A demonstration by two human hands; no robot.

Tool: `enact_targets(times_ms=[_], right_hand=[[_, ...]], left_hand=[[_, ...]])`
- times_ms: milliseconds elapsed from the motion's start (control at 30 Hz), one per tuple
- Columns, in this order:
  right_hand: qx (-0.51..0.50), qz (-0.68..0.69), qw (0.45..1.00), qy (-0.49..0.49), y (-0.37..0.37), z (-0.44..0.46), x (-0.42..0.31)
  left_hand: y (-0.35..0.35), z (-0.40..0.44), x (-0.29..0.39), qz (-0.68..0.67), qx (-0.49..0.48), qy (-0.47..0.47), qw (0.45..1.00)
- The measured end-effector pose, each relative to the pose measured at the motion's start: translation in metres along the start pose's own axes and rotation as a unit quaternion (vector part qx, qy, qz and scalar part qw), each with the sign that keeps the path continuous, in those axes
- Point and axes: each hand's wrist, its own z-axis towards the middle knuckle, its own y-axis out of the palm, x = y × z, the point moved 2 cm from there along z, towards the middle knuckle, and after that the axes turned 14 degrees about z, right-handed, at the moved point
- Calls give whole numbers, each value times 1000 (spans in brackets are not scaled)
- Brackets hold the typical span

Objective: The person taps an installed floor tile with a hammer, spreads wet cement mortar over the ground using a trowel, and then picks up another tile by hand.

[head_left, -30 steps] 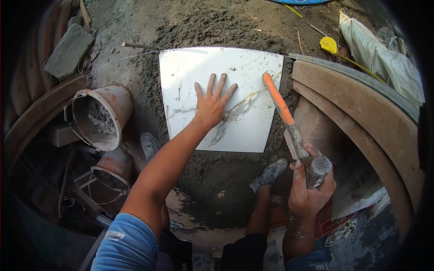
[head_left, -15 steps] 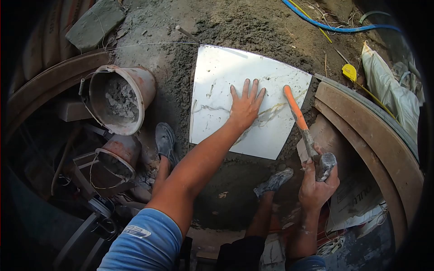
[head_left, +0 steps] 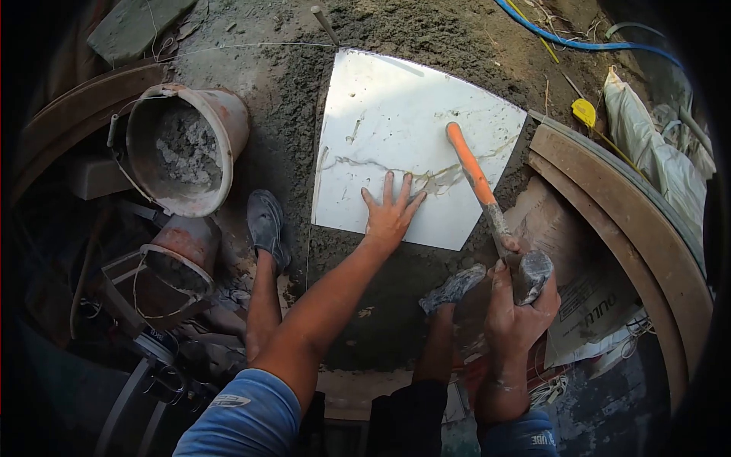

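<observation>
A white marble-patterned tile [head_left: 365, 114] lies on wet grey mortar, spotted with cement crumbs. Near its front edge my left hand [head_left: 389, 219] rests flat on the surface, fingers spread. My right hand [head_left: 518, 308] is closed around the head end of a mallet [head_left: 474, 171], which has an orange grip and a dark, mortar-smeared head. The orange handle end points away from me over the right half of the tile; whether it touches the tile I cannot tell. My palm hides part of the mallet head.
Two buckets stand at the left, a large one [head_left: 228, 126] with mortar and a smaller one [head_left: 194, 236]. Curved brown boards [head_left: 624, 221] border the right side. A yellow tape measure [head_left: 584, 113] and a blue hose [head_left: 579, 46] lie beyond. A peg [head_left: 326, 24] with a string stands behind the tile.
My left hand has moved back toward me, from the tile's middle to its front edge. The mallet's handle end has swung left over the tile. The view has shifted slightly.
</observation>
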Motion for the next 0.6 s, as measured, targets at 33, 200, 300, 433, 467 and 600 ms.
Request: enact_targets(times_ms=[33,200,300,433,467,600], right_hand=[[16,12,1000,-3,-7,-12,1],[-32,-23,998,48,-19,-28,23],[-1,22,996,84,-31,-49,24],[-23,24,997,71,-32,-62,42],[-17,24,997,73,-38,-67,38],[-8,37,997,73,-46,-83,46]], left_hand=[[0,0,0,3,-5,1,1000],[1,-1,3,11,15,8,1000],[4,0,3,18,21,-6,1000],[-1,-1,4,34,0,-8,999],[-1,-3,6,36,1,-2,999],[3,-1,5,54,0,-5,999]])
